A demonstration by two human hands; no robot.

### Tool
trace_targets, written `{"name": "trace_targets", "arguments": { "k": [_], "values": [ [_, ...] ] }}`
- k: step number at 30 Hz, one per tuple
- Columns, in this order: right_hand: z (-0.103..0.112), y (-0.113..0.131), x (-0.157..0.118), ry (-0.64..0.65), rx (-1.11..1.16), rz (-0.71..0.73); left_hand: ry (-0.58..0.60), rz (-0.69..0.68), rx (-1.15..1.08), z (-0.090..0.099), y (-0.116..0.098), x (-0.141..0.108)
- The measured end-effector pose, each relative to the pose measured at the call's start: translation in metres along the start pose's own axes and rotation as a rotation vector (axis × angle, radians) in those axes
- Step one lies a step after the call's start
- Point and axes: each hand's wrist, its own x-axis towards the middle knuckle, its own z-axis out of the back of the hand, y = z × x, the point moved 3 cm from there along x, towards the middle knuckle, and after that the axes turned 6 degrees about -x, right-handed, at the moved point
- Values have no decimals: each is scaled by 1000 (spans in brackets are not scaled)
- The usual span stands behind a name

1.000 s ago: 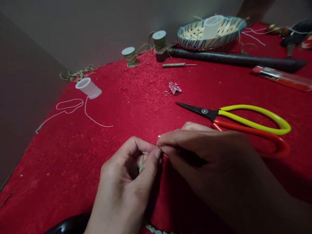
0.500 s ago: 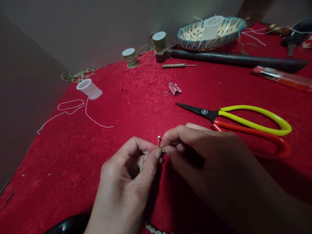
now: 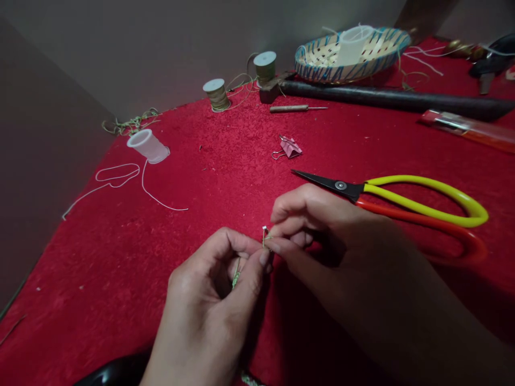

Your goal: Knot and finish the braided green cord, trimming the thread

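Observation:
My left hand pinches a thin green cord between thumb and index finger. A braided green part of it shows inside the curled fingers. Just above the fingertips a small shiny bead stands on a short length of the cord. My right hand touches the cord beside the bead with its thumb; its index finger is bent and raised a little away. Scissors with yellow and red handles lie behind my right hand, which partly covers them.
On the red cloth are a pink binder clip, an awl, a white spool, two cord spools, a hammer, a woven basket and a red plastic packet. A black object lies at the bottom.
My right index finger has lifted up from beside the bead, and the right thumb has moved slightly. The left hand keeps its pinch. The whole view has shifted slightly.

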Motion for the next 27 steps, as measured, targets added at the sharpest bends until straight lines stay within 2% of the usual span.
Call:
{"name": "trace_targets", "arguments": {
  "k": [5,11,14,19,23,27],
  "values": [
    [0,-2,0,-1,-27,-4,-32,58,-19,-1,-2,-1],
    [1,-1,0,2,-14,4,-32,35,-24,-3,-6,-1],
    [1,0,-1,-19,-55,73,-21,23,-5,-1,-4,1],
    [2,5,-2,-44,-283,249,36,-24,75,1,-2,4],
    [1,6,-2,-11,-306,260,-29,-50,63,0,-3,2],
    [0,4,1,21,-229,194,-50,-47,-3,-3,-4,-1]
  ]
}}
